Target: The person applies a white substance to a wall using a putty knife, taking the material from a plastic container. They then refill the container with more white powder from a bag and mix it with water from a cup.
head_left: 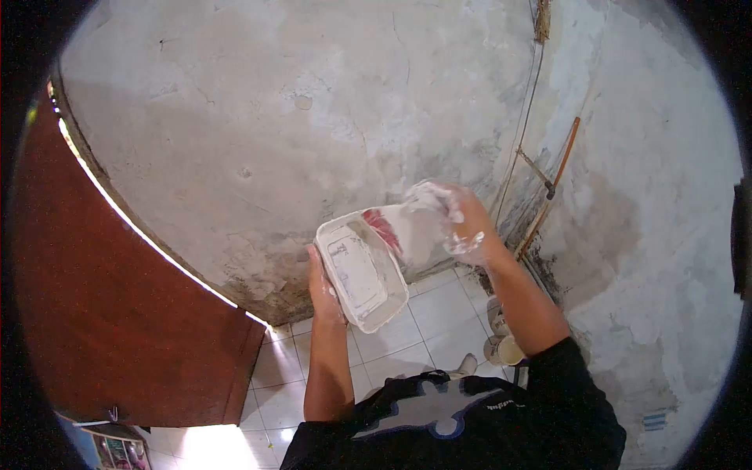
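My left hand (pixel 323 290) grips a rectangular white plastic tub (pixel 395 304) by its left side, fingers partly hidden behind it. The tub is tilted so its inside shows, with white residue on the bottom and walls. My right hand (pixel 468 227), smeared with white paste, is closed on a whitish plastic bag (pixel 423 227) with a red patch. The bag reaches the tub's upper right rim, its red part at the tub's edge. Motion blurs the bag and the fingers.
A patchy plastered wall (pixel 274 141) stands ahead, with another at right. An orange pipe (pixel 568 153) and a cable run near the corner. A brown door (pixel 133 298) is at left. Buckets (pixel 511 351) stand on the white tiled floor (pixel 446 309) beneath my right arm.
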`<state>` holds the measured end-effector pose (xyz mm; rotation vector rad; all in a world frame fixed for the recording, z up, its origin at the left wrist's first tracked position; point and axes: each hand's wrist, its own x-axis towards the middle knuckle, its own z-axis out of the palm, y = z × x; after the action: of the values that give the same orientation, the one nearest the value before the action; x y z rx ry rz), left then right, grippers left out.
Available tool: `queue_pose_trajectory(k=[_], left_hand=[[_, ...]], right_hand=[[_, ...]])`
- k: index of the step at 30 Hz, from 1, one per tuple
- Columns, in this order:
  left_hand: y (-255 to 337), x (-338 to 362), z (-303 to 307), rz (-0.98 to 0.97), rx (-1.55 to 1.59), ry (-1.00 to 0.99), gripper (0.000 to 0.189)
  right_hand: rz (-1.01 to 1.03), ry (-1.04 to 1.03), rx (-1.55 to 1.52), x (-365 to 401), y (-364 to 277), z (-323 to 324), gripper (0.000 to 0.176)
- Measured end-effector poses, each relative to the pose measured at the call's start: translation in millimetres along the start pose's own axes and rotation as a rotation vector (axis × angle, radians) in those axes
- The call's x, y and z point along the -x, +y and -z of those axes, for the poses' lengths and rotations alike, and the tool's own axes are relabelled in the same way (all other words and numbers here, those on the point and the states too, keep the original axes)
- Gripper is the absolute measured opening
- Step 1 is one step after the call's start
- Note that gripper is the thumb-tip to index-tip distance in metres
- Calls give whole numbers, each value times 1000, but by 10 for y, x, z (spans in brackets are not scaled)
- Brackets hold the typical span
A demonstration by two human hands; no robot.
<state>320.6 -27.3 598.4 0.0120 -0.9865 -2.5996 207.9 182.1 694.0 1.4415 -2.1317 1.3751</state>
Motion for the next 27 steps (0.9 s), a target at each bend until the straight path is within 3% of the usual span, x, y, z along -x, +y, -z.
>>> queue_pose_trajectory(k=[1,4,5,7,10,15,17,19,23,25,27], left_hand=[[29,18,-58,29,-42,-5,61],[46,20,-202,73,-95,21,63],[58,22,-229,81,-105,47,65],[68,5,-298,81,-165,69,62],[35,-39,-291,58,-235,51,61],[28,-206,-259,-29,-189,41,61],[131,-250,-325,-239,-152,-113,62],[253,-254,-415,-284,-205,-128,67],[301,-358,-432,-422,-233,-175,74],[293,-365,-465,-459,-203,-202,75],[297,-382,-436,-483,-172,-231,76]], right_hand=[[-7,2,-3,-37,-44,-10,34],[-18,-231,673,-257,-412,-7,26],[-24,-232,667,-313,-480,-12,26],[184,-441,841,-418,-517,-31,25],[236,-531,909,-538,-445,-98,25],[203,-584,897,-612,-528,-61,29],[207,-555,863,-550,-517,-111,30],[100,-563,811,-462,-466,-200,17],[97,-522,790,-347,-442,-205,15],[-226,-478,680,-327,-479,-172,15],[-212,-413,606,-297,-424,-173,17]])
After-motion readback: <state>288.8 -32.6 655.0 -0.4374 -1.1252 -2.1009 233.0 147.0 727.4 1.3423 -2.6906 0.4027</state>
